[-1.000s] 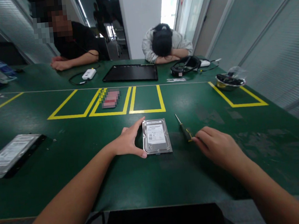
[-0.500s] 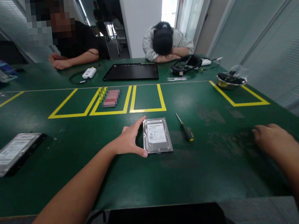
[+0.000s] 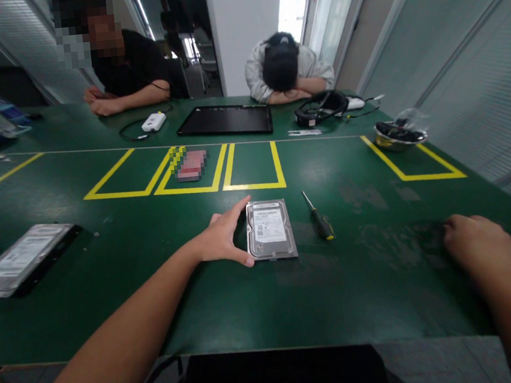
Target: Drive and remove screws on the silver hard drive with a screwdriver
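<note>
A silver hard drive (image 3: pixel 270 231) with a white label lies flat on the green table (image 3: pixel 257 305) in front of me. My left hand (image 3: pixel 224 236) spans its left side, thumb at the near corner and fingertips at the far corner. Just right of the drive lies a screwdriver (image 3: pixel 320 221) with a black and yellow handle, its tip pointing away. My right hand (image 3: pixel 481 239) rests on the table at the far right with its fingers curled; whether anything small is under them is hidden. Another silver drive (image 3: pixel 22 259) lies at the left.
Yellow tape frames (image 3: pixel 255 186) mark the table, one around a blurred pink object (image 3: pixel 192 165). Farther back are a black panel (image 3: pixel 226 121), a headset (image 3: pixel 320 108), a white device (image 3: pixel 154 122) and a bowl (image 3: pixel 398 137). Two people sit opposite.
The view has shifted slightly. My right hand has moved a little to the right and its fingers look more curled. My left hand remains at the drive.
</note>
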Demonstrator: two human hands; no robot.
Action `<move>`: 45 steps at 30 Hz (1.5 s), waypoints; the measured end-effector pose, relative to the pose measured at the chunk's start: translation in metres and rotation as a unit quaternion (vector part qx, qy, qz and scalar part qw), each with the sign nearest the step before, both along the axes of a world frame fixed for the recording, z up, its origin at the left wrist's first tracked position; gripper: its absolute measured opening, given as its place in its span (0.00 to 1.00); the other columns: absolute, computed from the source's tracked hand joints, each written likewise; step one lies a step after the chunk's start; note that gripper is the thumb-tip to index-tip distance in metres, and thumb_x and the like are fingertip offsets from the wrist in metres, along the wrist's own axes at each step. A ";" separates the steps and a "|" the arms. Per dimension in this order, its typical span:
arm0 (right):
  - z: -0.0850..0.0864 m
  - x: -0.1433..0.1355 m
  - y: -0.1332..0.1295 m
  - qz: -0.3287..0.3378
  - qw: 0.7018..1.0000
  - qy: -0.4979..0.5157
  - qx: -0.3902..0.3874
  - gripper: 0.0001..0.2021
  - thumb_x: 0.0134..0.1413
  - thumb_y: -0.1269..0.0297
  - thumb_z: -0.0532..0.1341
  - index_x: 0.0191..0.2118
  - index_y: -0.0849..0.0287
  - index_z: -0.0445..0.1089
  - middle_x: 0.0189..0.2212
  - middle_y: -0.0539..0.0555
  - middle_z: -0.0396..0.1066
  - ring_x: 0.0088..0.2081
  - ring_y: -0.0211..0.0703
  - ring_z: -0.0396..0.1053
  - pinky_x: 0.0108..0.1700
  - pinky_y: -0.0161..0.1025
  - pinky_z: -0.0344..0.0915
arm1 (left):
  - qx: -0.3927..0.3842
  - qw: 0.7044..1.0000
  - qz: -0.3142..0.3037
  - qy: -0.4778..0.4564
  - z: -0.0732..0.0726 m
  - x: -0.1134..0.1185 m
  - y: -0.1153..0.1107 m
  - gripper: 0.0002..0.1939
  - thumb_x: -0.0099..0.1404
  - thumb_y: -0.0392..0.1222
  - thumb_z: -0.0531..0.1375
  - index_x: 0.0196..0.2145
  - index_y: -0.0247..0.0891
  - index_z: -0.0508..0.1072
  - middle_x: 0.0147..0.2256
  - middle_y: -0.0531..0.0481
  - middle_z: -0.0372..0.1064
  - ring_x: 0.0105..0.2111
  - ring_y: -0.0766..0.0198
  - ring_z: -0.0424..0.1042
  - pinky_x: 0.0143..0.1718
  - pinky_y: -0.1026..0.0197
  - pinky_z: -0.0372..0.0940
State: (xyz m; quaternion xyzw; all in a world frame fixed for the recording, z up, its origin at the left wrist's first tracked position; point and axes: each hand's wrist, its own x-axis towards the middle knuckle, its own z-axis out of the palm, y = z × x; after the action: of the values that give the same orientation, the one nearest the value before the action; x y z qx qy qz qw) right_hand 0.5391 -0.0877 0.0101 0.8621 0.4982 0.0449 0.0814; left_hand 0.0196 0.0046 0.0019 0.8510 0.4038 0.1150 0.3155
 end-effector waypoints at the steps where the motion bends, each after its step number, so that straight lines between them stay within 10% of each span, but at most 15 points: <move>1: -0.001 0.000 0.000 -0.003 1.000 -0.001 -0.002 0.12 0.57 0.65 0.54 0.32 0.62 0.73 0.33 0.68 0.70 0.29 0.47 0.67 0.30 0.44 0.59 | 0.001 1.000 0.000 0.000 0.000 0.000 0.000 0.73 0.42 0.69 0.70 0.71 0.42 0.32 0.70 0.36 0.40 0.68 0.31 0.45 0.66 0.33 0.39; 16: 0.009 -0.019 0.000 -0.062 0.998 0.005 0.018 0.17 0.62 0.62 0.48 0.42 0.63 0.72 0.45 0.73 0.71 0.38 0.60 0.70 0.29 0.47 0.57 | 0.027 1.000 -0.011 -0.008 -0.005 -0.001 0.002 0.74 0.41 0.68 0.71 0.71 0.44 0.30 0.70 0.32 0.41 0.67 0.28 0.45 0.64 0.28 0.40; 22: 0.025 -0.070 0.003 0.107 0.988 0.011 0.107 0.13 0.64 0.63 0.48 0.42 0.61 0.67 0.42 0.69 0.73 0.42 0.54 0.70 0.41 0.45 0.63 | 0.057 0.998 -0.030 -0.026 -0.010 -0.003 0.003 0.73 0.43 0.68 0.70 0.71 0.44 0.29 0.69 0.29 0.43 0.67 0.28 0.47 0.63 0.27 0.42; 29: 0.047 -0.178 0.014 0.367 0.890 0.144 0.228 0.07 0.64 0.64 0.50 0.37 0.58 0.63 0.34 0.57 0.69 0.36 0.46 0.66 0.40 0.42 0.60 | 0.059 0.997 -0.033 -0.035 -0.009 -0.003 0.001 0.72 0.44 0.68 0.70 0.71 0.43 0.30 0.68 0.27 0.45 0.66 0.27 0.48 0.63 0.26 0.41; 36: 0.062 -0.266 0.014 0.452 0.811 0.323 0.184 0.08 0.66 0.67 0.49 0.36 0.58 0.62 0.32 0.53 0.67 0.33 0.40 0.63 0.36 0.39 0.56 | 0.046 0.998 -0.029 -0.038 -0.008 -0.002 -0.001 0.73 0.43 0.67 0.71 0.71 0.42 0.29 0.68 0.28 0.45 0.67 0.28 0.47 0.63 0.25 0.39; 45: 0.015 -0.300 0.017 0.501 0.749 0.407 0.149 0.08 0.66 0.66 0.48 0.36 0.58 0.61 0.30 0.52 0.66 0.31 0.39 0.62 0.35 0.38 0.57 | 0.028 0.999 -0.014 -0.028 -0.005 -0.002 -0.001 0.75 0.41 0.68 0.72 0.71 0.42 0.30 0.69 0.29 0.42 0.68 0.29 0.44 0.63 0.28 0.39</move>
State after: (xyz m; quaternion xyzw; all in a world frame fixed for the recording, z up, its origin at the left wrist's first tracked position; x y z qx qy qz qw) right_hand 0.2390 -0.0703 0.0249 0.4263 0.8317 -0.2025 -0.2925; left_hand 0.0180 0.0033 -0.0028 0.8615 0.3796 0.1460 0.3040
